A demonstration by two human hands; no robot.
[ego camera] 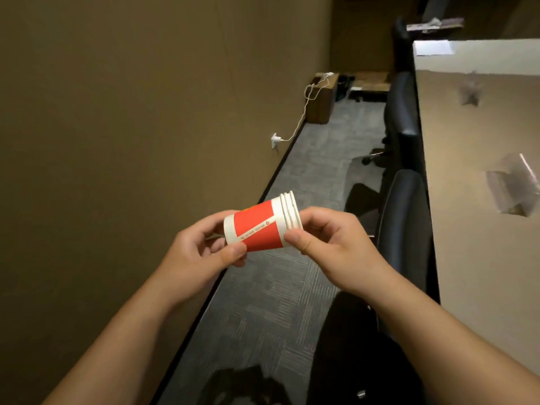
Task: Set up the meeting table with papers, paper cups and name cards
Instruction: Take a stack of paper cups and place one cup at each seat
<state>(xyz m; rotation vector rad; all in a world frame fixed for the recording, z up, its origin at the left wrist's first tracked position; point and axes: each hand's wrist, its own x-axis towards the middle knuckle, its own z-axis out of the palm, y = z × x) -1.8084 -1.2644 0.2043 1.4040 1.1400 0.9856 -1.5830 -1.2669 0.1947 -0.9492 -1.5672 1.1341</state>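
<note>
A short stack of red and white paper cups [260, 226] lies on its side in the air between my hands, rims pointing right. My left hand [201, 252] grips the base end of the stack. My right hand [330, 244] pinches the rims with thumb and fingers. On the right runs the long tan meeting table [473, 229]. A clear name card stand [514, 188] sits on it near me, and another name card stand [470, 92] stands farther away. White paper [432, 48] lies at the table's far end.
Black office chairs [404, 229] are tucked along the table's left side. A narrow carpeted aisle [292, 287] runs between the chairs and the brown wall [131, 112]. A cardboard box [321, 97] with a white cable plugged into a wall socket stands at the aisle's end.
</note>
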